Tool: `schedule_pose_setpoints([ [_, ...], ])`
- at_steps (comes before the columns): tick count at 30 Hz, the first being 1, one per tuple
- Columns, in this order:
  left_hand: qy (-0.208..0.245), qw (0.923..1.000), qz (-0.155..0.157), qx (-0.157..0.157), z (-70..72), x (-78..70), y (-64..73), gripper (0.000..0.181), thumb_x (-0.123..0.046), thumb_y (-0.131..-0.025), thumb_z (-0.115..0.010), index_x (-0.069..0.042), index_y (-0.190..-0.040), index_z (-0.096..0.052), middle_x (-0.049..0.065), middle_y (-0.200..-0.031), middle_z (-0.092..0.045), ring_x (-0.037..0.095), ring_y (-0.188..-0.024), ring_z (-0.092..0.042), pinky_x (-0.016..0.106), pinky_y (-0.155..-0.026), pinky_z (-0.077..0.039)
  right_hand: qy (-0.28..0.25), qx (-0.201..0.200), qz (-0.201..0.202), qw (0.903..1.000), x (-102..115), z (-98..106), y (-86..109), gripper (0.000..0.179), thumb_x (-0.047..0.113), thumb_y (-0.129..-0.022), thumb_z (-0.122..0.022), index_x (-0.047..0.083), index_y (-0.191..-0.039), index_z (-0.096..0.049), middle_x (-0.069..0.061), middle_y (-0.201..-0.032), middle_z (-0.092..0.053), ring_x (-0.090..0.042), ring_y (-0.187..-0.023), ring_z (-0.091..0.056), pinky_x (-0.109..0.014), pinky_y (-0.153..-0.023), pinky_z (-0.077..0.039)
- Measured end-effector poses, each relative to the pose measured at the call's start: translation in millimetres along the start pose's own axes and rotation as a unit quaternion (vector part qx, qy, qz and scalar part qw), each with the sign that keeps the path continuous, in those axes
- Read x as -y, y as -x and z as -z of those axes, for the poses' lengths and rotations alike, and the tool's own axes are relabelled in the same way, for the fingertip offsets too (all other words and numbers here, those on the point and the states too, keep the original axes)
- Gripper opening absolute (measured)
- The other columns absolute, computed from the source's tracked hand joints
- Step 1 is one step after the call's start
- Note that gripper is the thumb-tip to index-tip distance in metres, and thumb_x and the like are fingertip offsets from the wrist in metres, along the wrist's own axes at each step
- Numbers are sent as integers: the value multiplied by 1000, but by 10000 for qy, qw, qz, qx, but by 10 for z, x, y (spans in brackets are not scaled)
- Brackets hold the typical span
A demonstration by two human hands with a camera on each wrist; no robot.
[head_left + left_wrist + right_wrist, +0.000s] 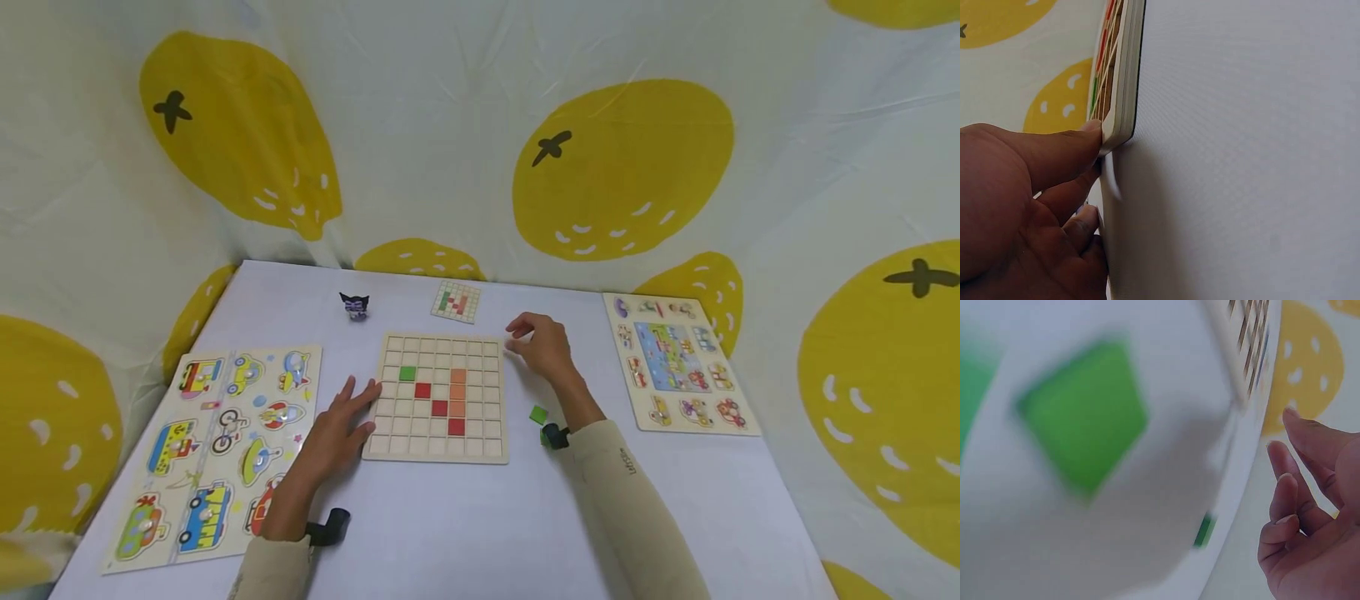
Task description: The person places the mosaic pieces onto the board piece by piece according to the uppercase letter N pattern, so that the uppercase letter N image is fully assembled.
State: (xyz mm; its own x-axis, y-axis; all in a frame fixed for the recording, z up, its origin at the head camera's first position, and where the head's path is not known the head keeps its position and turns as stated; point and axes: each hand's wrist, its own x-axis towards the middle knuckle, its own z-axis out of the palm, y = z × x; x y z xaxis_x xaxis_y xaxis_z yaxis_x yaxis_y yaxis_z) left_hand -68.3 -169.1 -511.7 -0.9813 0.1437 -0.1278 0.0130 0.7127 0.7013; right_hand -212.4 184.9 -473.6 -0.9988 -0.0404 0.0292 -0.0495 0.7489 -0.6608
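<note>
A wooden grid board lies in the middle of the table, with a green tile, red tiles on a diagonal and a column of orange tiles. My left hand rests at its left edge, fingers spread; the thumb touches the rim in the left wrist view. Beside the board's upper right corner hovers my right hand, its fingers loosely bent and nothing between them. Below that hand lie loose green tiles, one partly hidden by the wrist camera; the right wrist view shows a green tile up close.
Behind the board is a small pattern card, with a dark figurine to its left. A vehicle puzzle board lies on the left, partly under my left forearm. Another picture puzzle lies at the right. A lemon-print curtain hangs behind.
</note>
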Motion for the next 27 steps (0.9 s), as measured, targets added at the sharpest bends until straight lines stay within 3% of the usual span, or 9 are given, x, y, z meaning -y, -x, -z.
schedule_pose_setpoints([
  [7, 41, 10000, -10, 8, -14, 9, 1, 68, -9, -102, -66, -17, -164, -42, 25, -177, -14, 55, -160, -18, 73, -125, -22, 477, -5, -406, 9980, -351, 208, -72, 27, 11, -91, -81, 10, -117, -76, -12, -119, -75, -35, -117, -66, -53, -100, -49],
  [12, 25, 10000, -4, -4, -15, 12, 5, 67, -9, -102, -66, -16, -164, -42, 25, -177, -14, 54, -161, -18, 73, -125, -22, 680, 144, -671, 9953, -451, 241, -107, 27, 11, -92, -79, 8, -118, -76, -13, -125, -75, -37, -125, -63, -56, -107, -47],
  [19, 29, 10000, -61, -45, -13, 26, 5, 67, -9, -102, -66, -15, -164, -42, 24, -177, -14, 54, -161, -19, 73, -125, -22, 749, 159, -848, 9935, -464, 223, -113, 19, 12, -91, -81, 10, -110, -78, -12, -110, -75, -32, -107, -66, -49, -93, -50],
  [27, 88, 9999, 54, 18, -7, 10, -2, 69, -10, -102, -66, -19, -165, -40, 23, -178, -12, 55, -161, -18, 74, -125, -22, 738, -151, -952, 9926, -417, 225, -52, 14, 15, -86, -88, 13, -93, -77, -5, -89, -68, -25, -84, -61, -36, -69, -41],
])
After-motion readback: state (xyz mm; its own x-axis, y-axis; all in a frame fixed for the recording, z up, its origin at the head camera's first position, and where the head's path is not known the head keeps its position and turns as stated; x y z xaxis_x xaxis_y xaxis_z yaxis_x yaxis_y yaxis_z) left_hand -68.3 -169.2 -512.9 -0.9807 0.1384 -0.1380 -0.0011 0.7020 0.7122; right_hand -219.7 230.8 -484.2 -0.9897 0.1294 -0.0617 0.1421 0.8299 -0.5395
